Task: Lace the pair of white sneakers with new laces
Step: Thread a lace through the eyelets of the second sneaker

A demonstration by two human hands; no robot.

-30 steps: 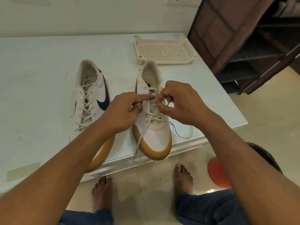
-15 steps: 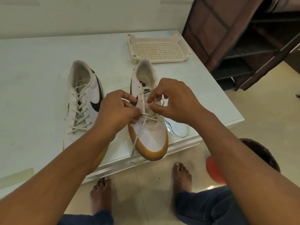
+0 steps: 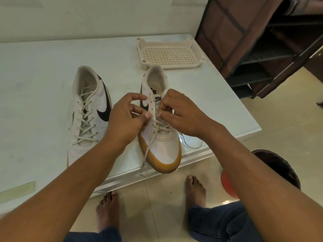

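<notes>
Here, both hands pinch the flat white lace over the right sneaker, left hand and right hand at mid eyelets; smooth white upper, gum toe overhanging the table edge.

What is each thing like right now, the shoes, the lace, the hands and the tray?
Left sneaker: laced up, flat on the table.
Right sneaker: partly laced, upper eyelets bare.
Lace: loose end trailing past the toe.
Left hand: pinching the lace.
Right hand: pinching the lace.
Plastic tray: empty, upright.
</notes>
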